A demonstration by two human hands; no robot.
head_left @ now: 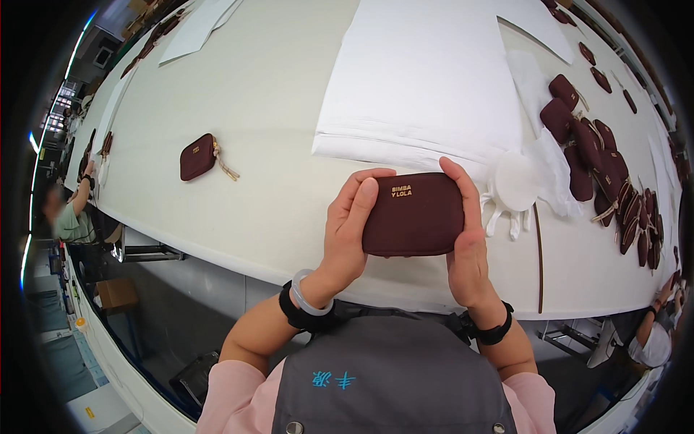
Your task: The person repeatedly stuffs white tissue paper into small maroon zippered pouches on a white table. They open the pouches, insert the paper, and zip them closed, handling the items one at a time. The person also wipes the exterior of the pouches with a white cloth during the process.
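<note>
- The left hand (348,224) grasps one end of a burgundy coin pouch (416,226), its thumb laid along the front face and its other fingers curling behind.
- The right hand (470,249) grasps the opposite end, with a finger reaching up to the top corner; how its remaining fingers sit behind is hidden.
- Gripping only the ends seems to leave the front panel and its gold lettering open to view; two-sided support probably keeps the pouch level.
- Both forearms angle inward from the lower edge, elbows bent, so the pouch is held in front of the grey apron (390,369), over the table's near edge.
- Just beyond lies a stack of white paper sheets (426,94), apparently kept within reach.
- Right of it, a white glove (500,217) lies partly under a round white object (515,181).
- A tasselled pouch (196,158) lies alone at left, perhaps set apart from the heaped pouches (596,155) at right.
- All these rest on the pale table (267,210).
</note>
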